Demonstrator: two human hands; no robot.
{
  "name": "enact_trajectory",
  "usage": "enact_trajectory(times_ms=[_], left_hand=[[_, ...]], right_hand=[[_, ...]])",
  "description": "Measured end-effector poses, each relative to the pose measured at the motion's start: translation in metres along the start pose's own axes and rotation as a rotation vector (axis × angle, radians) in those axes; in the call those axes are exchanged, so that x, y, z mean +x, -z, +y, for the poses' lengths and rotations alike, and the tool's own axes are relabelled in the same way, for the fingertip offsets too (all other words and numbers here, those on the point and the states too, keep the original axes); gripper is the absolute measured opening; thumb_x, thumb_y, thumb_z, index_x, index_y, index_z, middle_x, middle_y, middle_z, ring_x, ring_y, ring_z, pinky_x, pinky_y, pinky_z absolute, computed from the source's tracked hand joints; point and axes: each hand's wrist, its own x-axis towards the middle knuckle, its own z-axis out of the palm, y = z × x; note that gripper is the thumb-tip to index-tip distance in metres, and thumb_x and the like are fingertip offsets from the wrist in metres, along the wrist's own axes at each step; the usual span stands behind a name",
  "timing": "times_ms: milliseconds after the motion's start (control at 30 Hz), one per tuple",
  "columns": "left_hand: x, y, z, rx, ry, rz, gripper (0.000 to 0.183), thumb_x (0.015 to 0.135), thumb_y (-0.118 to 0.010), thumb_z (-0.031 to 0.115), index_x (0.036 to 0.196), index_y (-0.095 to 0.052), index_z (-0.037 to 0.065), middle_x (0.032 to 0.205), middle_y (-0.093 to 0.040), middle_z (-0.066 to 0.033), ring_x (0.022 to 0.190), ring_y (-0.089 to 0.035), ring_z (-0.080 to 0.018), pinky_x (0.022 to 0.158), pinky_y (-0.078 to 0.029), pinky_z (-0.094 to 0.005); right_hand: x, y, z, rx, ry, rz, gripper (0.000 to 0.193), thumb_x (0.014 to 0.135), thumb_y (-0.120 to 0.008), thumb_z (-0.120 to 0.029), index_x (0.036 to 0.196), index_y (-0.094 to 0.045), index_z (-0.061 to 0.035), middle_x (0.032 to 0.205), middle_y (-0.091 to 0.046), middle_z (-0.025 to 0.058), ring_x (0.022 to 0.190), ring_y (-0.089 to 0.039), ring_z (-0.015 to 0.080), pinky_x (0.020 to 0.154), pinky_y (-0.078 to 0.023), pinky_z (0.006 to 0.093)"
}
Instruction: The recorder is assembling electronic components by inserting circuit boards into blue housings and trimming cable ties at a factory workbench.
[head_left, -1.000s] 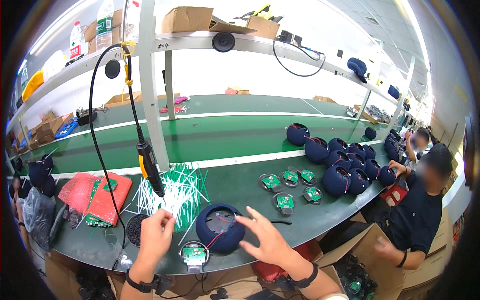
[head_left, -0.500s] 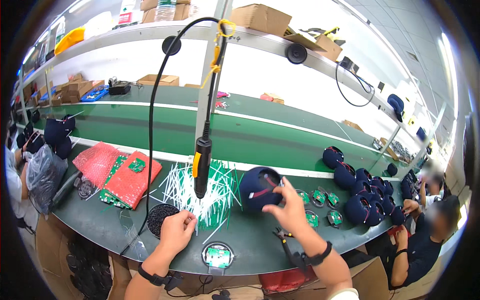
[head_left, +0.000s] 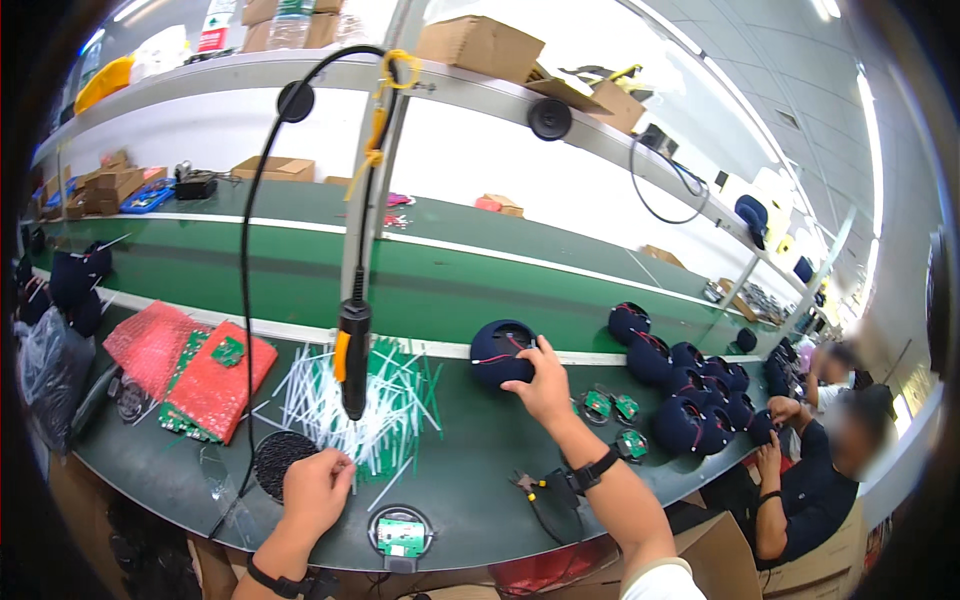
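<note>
- One round grey part with a green board lies at the near edge of the bench. A second ago red wires ran toward it from a navy shell; none can be made out between them now, so the two seem to be separate pieces.
- The left hand is just beside a round batch of small black pieces, fingers drawn together, thumb against forefinger; whether they pinch anything, I cannot tell.
- Cutters with yellow-and-black handles lie left of the right forearm.
- The right hand reaches out, thumb and fingers clamped on the right side of that navy shell. The shell has moved from beside the board toward the bench's far edge, leaving the near space to the board; whether it bears on the bench is unclear.
- Several loose round boards sit to the right, and past them a cluster of other shells, apart from the held one.
- A driver hangs over a heap of white and green strips.
- Beyond run a green belt and a raised shelf.
</note>
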Motion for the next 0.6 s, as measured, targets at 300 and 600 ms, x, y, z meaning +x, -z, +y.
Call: enact_trajectory(times_ms=[300, 600], left_hand=[[0.0, -0.003, -0.004, -0.016, 0.012, 0.016, 0.009, 0.085, -0.076, 0.008, 0.087, -0.071, 0.001, 0.067, -0.067, -0.0122, 0.056, -0.064, -0.0247, 0.055, -0.048, -0.035], [0.001, -0.004, -0.007, -0.023, -0.017, 0.029, 0.008, 0.086, -0.075, 0.006, 0.087, -0.07, 0.0, 0.065, -0.065, -0.0114, 0.055, -0.063, -0.0209, 0.055, -0.047, -0.0333]], right_hand=[[-0.002, -0.005, 0.018, 0.037, -0.092, -0.068, 0.061, 0.07, -0.095, -0.024, 0.121, -0.065, -0.0093, 0.152, -0.045, 0.0368, 0.138, -0.051, 0.0491, 0.113, -0.045, 0.0477], [-0.004, 0.001, 0.012, -0.015, -0.138, -0.152, 0.061, 0.078, -0.09, -0.03, 0.129, -0.061, -0.0148, 0.156, -0.034, 0.0411, 0.135, -0.052, 0.0524, 0.111, -0.047, 0.0487]])
